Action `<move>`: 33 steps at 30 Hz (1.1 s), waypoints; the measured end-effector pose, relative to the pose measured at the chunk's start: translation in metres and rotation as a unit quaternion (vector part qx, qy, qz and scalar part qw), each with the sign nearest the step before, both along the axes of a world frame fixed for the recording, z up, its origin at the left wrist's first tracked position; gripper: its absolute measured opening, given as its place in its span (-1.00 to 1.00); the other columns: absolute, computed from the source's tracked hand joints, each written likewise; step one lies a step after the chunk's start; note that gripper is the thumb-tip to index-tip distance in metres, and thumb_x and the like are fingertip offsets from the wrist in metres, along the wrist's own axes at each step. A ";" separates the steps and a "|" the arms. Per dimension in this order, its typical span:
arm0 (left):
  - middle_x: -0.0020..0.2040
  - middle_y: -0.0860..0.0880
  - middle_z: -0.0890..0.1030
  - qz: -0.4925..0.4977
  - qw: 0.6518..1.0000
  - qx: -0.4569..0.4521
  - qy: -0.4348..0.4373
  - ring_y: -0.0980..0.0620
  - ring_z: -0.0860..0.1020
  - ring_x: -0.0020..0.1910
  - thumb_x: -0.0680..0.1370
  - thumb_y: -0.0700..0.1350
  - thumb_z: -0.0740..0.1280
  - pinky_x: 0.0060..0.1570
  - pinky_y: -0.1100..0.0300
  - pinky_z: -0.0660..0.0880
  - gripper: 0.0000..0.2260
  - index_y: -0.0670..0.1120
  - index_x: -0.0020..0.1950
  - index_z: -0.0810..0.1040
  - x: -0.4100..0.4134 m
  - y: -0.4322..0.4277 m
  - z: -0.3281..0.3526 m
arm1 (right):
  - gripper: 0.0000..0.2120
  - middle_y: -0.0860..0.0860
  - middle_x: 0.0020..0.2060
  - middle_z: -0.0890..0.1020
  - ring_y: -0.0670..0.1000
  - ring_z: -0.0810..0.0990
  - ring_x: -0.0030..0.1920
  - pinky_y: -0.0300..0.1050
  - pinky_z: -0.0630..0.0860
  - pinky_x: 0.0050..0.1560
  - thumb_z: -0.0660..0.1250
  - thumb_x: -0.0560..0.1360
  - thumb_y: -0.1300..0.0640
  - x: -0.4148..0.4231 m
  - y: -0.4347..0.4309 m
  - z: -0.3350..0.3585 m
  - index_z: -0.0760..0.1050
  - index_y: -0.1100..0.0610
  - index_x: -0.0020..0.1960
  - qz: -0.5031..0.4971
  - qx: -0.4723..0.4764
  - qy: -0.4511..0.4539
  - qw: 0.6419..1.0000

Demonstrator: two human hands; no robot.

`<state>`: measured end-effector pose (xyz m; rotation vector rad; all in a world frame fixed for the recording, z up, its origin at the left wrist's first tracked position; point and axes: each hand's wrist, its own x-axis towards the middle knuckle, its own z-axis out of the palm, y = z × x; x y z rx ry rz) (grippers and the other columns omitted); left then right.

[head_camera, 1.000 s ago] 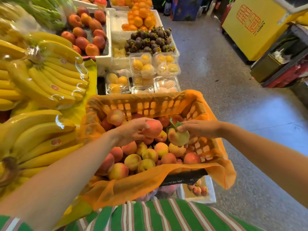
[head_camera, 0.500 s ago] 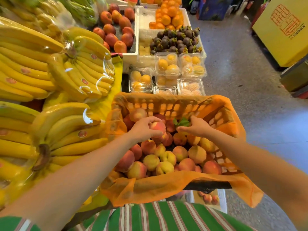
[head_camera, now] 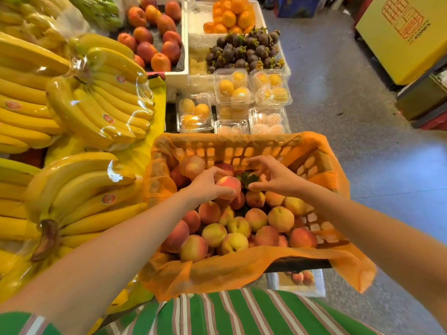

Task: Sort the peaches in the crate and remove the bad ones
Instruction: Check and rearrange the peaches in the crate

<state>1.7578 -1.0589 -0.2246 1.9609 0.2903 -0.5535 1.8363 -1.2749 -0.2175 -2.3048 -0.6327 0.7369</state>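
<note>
Left hand (head_camera: 205,187) grips one pink-red peach (head_camera: 229,186), thumb and fingers curled round it, held just above the pile at the back-left of the crate (head_camera: 217,146). Beside it, a green leaf (head_camera: 249,177) pokes out of the fruit. Right hand (head_camera: 275,180) hovers over the back-middle of the crate, fingers spread and bent, holding nothing; its thumb tip sits near the leaf, contact unclear. The hands are close together but apart.

The crate is orange slatted plastic, lined with orange mesh (head_camera: 242,269) that drapes over the near rim. The peaches (head_camera: 256,218) fill it in a heap, yellow to red, touching one another.

Scene, left to right: wrapped banana bunches (head_camera: 96,105) stacked just left of the crate. Behind it, a white tray of red-orange stone fruit (head_camera: 154,44), clear clamshell boxes (head_camera: 232,88) of yellow fruit, and dark mangosteens (head_camera: 242,52) with oranges (head_camera: 229,15) further back. Grey floor (head_camera: 350,117) on the right, yellow box (head_camera: 406,32) at far right. A green striped garment (head_camera: 242,313) runs along the bottom edge.
</note>
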 end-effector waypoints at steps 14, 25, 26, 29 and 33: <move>0.25 -0.07 0.48 -0.202 0.950 0.217 -0.102 -0.08 0.40 0.27 0.52 0.17 0.32 0.24 -0.05 0.40 -0.53 -0.02 0.35 0.44 -0.022 -0.015 -0.001 | -0.53 -0.02 0.08 0.51 -0.05 0.49 0.04 -0.28 0.43 -0.08 0.46 0.44 -0.02 -0.030 0.012 -0.011 0.42 0.04 0.28 0.126 -0.086 0.049 0.987; 0.57 -0.09 0.10 -0.277 0.927 0.248 -0.058 -0.14 0.17 0.50 0.55 0.03 0.31 0.42 -0.05 0.23 -0.35 0.02 0.56 0.07 -0.038 0.005 -0.013 | -0.53 -0.02 0.12 0.55 -0.02 0.53 0.08 -0.14 0.53 -0.06 0.43 0.47 -0.02 -0.040 0.010 -0.029 0.40 0.02 0.32 0.104 -0.150 -0.034 0.983; 0.53 -0.11 0.21 -0.286 0.916 0.275 -0.061 -0.15 0.25 0.45 0.55 0.04 0.31 0.37 -0.05 0.29 -0.38 0.01 0.55 0.13 -0.038 0.008 -0.012 | -0.54 -0.01 0.14 0.55 0.00 0.53 0.11 -0.07 0.54 0.04 0.43 0.47 -0.02 -0.038 0.007 -0.025 0.41 0.02 0.31 0.106 -0.150 -0.035 0.982; 0.25 -0.10 0.49 -0.321 0.864 0.376 -0.092 -0.14 0.41 0.24 0.53 0.10 0.28 0.15 -0.02 0.41 -0.53 -0.01 0.40 0.38 -0.040 0.014 -0.004 | -0.60 -0.01 0.12 0.54 -0.01 0.51 0.12 -0.06 0.51 0.09 0.44 0.46 0.00 -0.035 0.002 -0.014 0.45 0.03 0.25 0.116 -0.141 -0.062 0.981; 0.04 -0.06 0.59 -0.255 0.870 0.358 -0.224 -0.11 0.49 0.11 0.52 0.02 0.30 0.03 0.00 0.44 -0.74 -0.01 0.17 0.58 -0.042 0.029 0.014 | -0.70 -0.03 0.06 0.58 -0.07 0.56 0.02 -0.11 0.57 0.02 0.43 0.48 0.06 -0.045 0.020 0.007 0.50 0.06 0.18 0.136 -0.052 -0.025 0.989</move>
